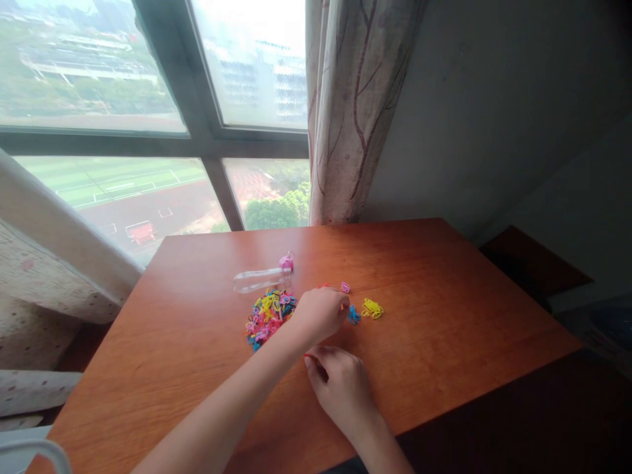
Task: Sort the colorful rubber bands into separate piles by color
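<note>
A heap of small coloured rubber bands (269,315) lies on the wooden table (444,303). My left hand (320,313) reaches across beside the heap, fingers curled in a pinch near the small blue bands (353,315). A little group of yellow bands (372,309) and a pink one (345,287) lie just beyond. My right hand (340,388) rests on the table nearer to me, fingers curled over a red band (309,356) that shows at its edge. A clear plastic bottle with a pink cap (261,276) lies on its side behind the heap.
A window (148,131) runs along the table's far side, with a patterned curtain (355,112) at its right. A grey wall stands to the right. A spotted cushion (39,289) sits left of the table. A dark lower surface (533,263) lies off the right edge.
</note>
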